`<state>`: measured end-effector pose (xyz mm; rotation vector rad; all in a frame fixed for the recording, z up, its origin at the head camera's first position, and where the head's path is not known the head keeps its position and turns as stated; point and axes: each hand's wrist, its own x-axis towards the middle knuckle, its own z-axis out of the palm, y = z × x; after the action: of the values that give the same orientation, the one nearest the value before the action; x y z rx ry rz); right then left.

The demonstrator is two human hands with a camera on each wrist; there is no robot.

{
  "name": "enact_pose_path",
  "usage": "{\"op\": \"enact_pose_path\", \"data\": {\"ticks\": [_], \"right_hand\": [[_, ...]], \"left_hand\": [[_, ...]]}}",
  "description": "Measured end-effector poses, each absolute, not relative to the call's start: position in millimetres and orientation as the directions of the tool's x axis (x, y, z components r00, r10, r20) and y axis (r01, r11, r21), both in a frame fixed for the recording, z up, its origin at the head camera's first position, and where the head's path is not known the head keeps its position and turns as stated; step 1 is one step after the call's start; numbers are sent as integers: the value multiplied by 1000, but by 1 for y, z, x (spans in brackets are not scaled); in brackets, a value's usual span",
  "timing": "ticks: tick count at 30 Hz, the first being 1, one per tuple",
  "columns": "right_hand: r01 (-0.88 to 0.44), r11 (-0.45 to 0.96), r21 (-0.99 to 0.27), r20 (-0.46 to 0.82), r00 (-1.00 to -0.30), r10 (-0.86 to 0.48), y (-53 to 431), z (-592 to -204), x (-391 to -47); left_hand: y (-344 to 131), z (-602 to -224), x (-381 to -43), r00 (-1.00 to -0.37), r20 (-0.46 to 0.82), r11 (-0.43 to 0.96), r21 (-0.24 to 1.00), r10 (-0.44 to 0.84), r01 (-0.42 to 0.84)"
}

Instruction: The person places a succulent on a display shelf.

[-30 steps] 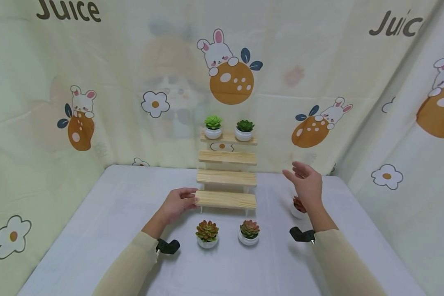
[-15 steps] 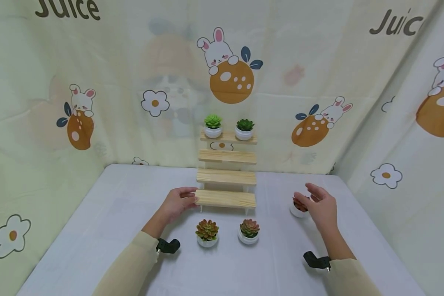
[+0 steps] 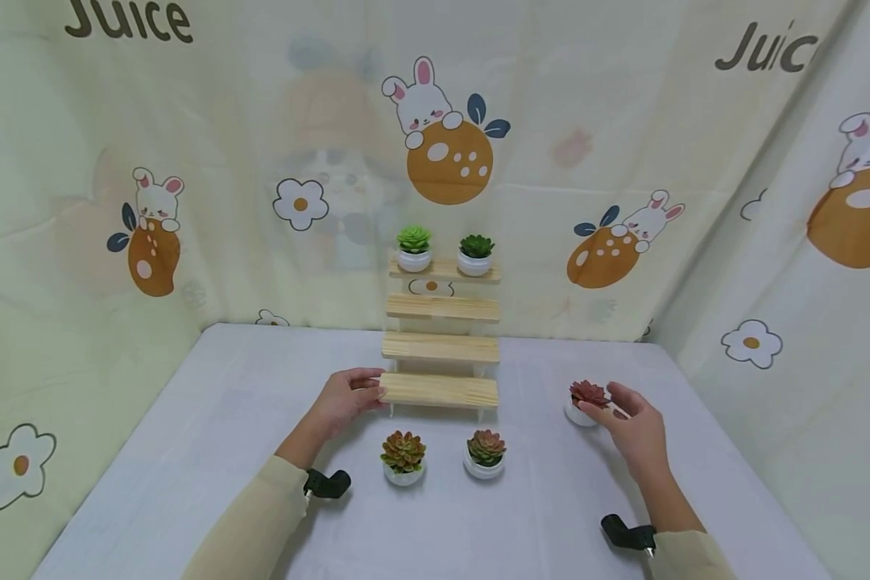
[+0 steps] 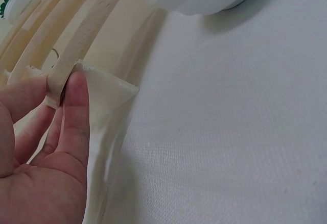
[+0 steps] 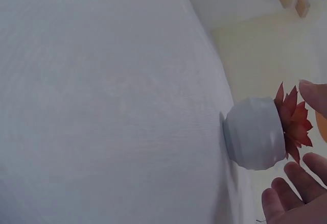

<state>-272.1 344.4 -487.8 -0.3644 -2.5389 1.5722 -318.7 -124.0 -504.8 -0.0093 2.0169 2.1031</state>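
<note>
A wooden tiered display stand (image 3: 441,390) rises in the middle of the table. My left hand (image 3: 342,403) pinches the left end of its lowest shelf; in the left wrist view the thumb and fingers (image 4: 76,117) close on the board's end. At the right stands a red succulent in a white pot (image 3: 586,403). Around its leaves my right hand (image 3: 638,431) is spread, thumb on one side and fingers on the other. The right wrist view has this white pot (image 5: 255,133) on the table, with a gap between the leaves and the fingers (image 5: 301,180).
Two potted succulents, one brownish (image 3: 403,457) and one pinkish green (image 3: 485,453), stand before the stand. A bright green succulent (image 3: 414,248) and a dark green succulent (image 3: 474,254) sit on the top shelf. A patterned curtain (image 3: 319,266) hangs behind the white table (image 3: 261,379).
My right hand has come down and back toward me, from above and beyond the red succulent to beside its leaves. The left hand has stayed at the shelf end.
</note>
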Motion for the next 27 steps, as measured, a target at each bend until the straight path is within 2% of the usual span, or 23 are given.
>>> {"op": "enact_pose_path", "data": {"ticks": [10, 27], "right_hand": [[201, 466, -862, -120, -973, 198, 347, -498, -275], [219, 511, -832, -111, -966, 232, 341, -506, -282]], "left_hand": [[-125, -507, -320, -976, -159, -38, 985, 151, -167], [-124, -507, -321, -976, -163, -37, 985, 142, -170]]}}
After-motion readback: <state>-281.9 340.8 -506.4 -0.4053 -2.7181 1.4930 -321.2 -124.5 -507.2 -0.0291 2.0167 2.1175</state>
